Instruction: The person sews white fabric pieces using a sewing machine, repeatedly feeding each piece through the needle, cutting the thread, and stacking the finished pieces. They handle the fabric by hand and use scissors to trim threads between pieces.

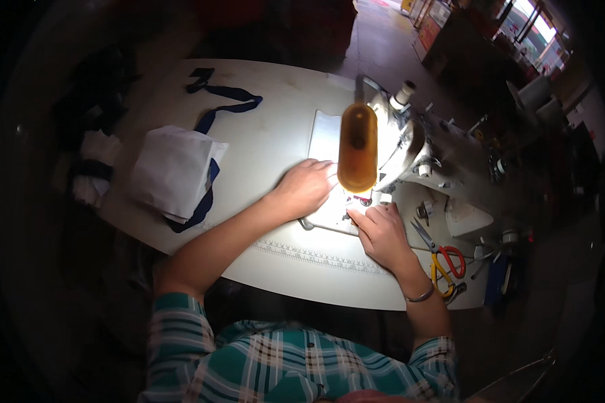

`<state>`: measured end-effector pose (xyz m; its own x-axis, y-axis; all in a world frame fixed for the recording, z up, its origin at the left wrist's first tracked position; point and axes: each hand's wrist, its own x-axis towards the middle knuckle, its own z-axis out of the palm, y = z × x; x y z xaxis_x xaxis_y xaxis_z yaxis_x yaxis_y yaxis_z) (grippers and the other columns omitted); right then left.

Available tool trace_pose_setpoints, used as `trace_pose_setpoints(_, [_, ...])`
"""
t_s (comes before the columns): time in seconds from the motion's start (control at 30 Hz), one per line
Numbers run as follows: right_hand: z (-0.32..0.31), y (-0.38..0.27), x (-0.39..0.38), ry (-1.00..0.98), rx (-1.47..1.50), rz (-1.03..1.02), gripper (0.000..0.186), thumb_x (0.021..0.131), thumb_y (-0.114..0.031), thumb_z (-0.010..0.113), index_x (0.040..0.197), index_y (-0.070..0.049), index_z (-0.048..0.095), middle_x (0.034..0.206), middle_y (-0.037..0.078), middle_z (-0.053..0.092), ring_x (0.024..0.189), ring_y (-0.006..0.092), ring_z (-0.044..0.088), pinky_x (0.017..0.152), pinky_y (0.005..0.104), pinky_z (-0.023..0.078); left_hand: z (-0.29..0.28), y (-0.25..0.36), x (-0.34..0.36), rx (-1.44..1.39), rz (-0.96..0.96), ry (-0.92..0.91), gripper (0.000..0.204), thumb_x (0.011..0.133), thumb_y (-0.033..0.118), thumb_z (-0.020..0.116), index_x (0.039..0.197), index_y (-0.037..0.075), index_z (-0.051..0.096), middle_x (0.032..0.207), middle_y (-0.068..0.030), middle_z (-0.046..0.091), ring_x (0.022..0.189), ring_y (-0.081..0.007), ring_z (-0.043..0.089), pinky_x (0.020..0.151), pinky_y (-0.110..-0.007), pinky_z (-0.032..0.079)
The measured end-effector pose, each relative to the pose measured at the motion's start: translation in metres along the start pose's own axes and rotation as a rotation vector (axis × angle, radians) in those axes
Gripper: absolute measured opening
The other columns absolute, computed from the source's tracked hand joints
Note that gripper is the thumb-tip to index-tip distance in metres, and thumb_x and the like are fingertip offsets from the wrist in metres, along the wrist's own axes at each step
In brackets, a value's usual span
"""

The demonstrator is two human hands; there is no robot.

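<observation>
A white sewing machine stands on the table, with a long amber cover in front of its head. My left hand lies low on the brightly lit machine bed, its fingers stretched toward the cover's left side. My right hand rests just below the cover, with the fingers curled and thumb and forefinger close together by the needle area. Glare washes out that spot, so anything between those fingertips cannot be made out. The needle itself is hidden behind the cover.
Scissors with red and yellow handles lie right of my right hand. A stack of white fabric pieces sits at the left, beside a dark blue strap. A ruler scale runs along the table's near edge. White and dark bundles are further left.
</observation>
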<state>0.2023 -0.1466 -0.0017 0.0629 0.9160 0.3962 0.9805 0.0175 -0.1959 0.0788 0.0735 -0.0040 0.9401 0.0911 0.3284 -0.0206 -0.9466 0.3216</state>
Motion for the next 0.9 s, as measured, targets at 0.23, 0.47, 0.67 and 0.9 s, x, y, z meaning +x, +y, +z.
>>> trace_pose_setpoints(0.23, [0.003, 0.004, -0.002, 0.009, 0.002, -0.022, 0.032, 0.088, -0.003, 0.071, 0.119, -0.010, 0.077, 0.079, 0.005, 0.055, 0.080, 0.0234, 0.058, 0.088, 0.0378, 0.042, 0.025, -0.030, 0.026, 0.027, -0.016, 0.030, 0.037, 0.083, 0.004, 0.065, 0.119, 0.001, 0.074, 0.131, -0.0095, 0.067, 0.120, -0.0253, 0.064, 0.105, -0.039, 0.049])
trace_pose_setpoints(0.47, [0.002, 0.007, 0.000, 0.013, -0.002, -0.021, 0.028, 0.091, -0.007, 0.073, 0.118, -0.010, 0.078, 0.077, 0.005, 0.055, 0.079, 0.0231, 0.059, 0.087, 0.0393, 0.042, 0.040, -0.048, 0.047, 0.128, -0.083, 0.124, 0.046, 0.086, 0.008, 0.064, 0.131, 0.005, 0.069, 0.138, -0.0139, 0.064, 0.133, -0.0302, 0.058, 0.114, -0.044, 0.044])
trace_pose_setpoints(0.67, [-0.003, 0.003, 0.000, 0.044, 0.045, -0.022, 0.025, 0.090, -0.003, 0.073, 0.114, -0.006, 0.078, 0.076, 0.007, 0.055, 0.079, 0.0252, 0.059, 0.085, 0.0392, 0.042, 0.013, -0.020, 0.015, 0.215, -0.059, 0.113, 0.048, 0.091, 0.009, 0.063, 0.139, 0.004, 0.067, 0.150, -0.0174, 0.057, 0.143, -0.0331, 0.051, 0.120, -0.056, 0.037])
trace_pose_setpoints(0.9, [-0.002, -0.002, 0.001, 0.041, 0.090, -0.060, 0.032, 0.086, 0.002, 0.070, 0.116, -0.003, 0.077, 0.076, 0.009, 0.056, 0.076, 0.0266, 0.056, 0.088, 0.0383, 0.043, -0.106, -0.071, -0.110, 0.142, -0.277, 0.349, 0.037, 0.090, -0.005, 0.068, 0.126, 0.001, 0.073, 0.134, -0.0167, 0.069, 0.123, -0.0316, 0.067, 0.105, -0.040, 0.055])
